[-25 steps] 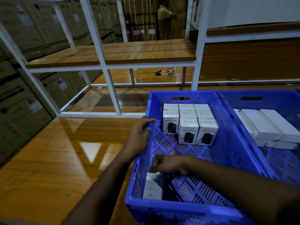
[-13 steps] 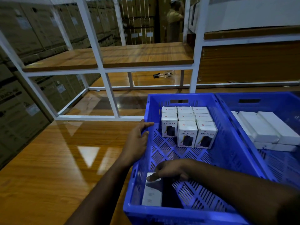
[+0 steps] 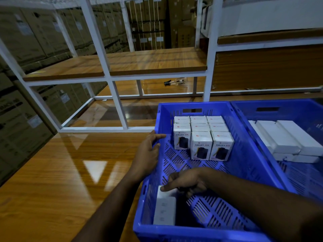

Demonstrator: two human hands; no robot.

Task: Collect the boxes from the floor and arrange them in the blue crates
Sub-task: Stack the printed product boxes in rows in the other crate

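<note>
Crate in use: the nearer blue perforated plastic crate point(image 3: 244, 154) sits on the glossy brown wooden worktop point(image 3: 61, 172), with a second blue plastic crate point(image 3: 305, 116) touching its right wall.
Task's thing: a plain white rectangular cardboard box point(image 3: 164, 211) lies flat on the floor of the nearer crate, in its near-left corner, against the left wall.
Long axis: the box runs near-to-far, along the left wall.
Right hand: the right hand point(image 3: 185, 180) reaches across the crate from the right; its fingertips point(image 3: 164, 188) rest on the far end of the box, the grip loose and not closed around anything.
Left hand: the left hand point(image 3: 148, 154) lies open against the crate's left rim, steadying it and holding nothing.
Key relation: the box lies toward the person and just left of the right hand, which is the nearer one.
Already packed: a block of white printed "Halley 20K" cartons point(image 3: 201, 137) stands upright at the far end; flat white boxes point(image 3: 286, 138) are stacked in the second crate.
Next move, as a judgement: nudging the box square into the corner probably needs only a light push from the right fingertips.
</note>
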